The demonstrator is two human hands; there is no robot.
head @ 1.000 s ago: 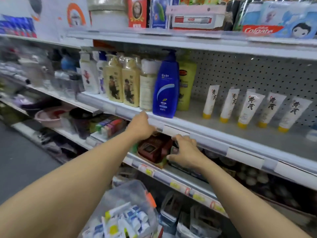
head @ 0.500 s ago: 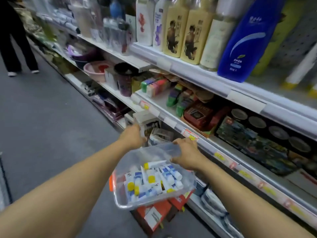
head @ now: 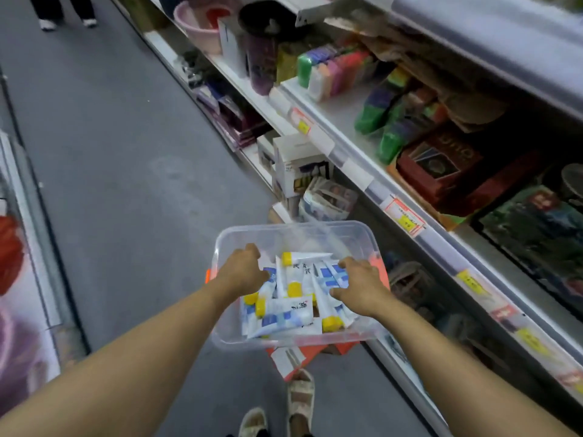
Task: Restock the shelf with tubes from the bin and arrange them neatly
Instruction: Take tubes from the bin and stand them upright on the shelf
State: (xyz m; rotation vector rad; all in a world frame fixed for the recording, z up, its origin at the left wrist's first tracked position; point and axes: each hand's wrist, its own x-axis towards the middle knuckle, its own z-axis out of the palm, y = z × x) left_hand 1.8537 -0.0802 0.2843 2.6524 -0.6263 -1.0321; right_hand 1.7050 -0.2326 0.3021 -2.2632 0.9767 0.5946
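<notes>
I look down into the bin point(head: 353, 238), a clear box low in the aisle, resting on an orange carton point(head: 296, 357) so that it sits within reach below the shelf point(head: 344, 121). The tubes point(head: 293, 298) lie loose in a heap inside it, white with yellow caps. My left hand point(head: 241, 272) is curled over the heap on its left side; whether it grips a tube I cannot tell. My right hand point(head: 358, 287) is spread with the fingers down on the tubes, not closed. I think both hands go in together to gather several tubes at once.
</notes>
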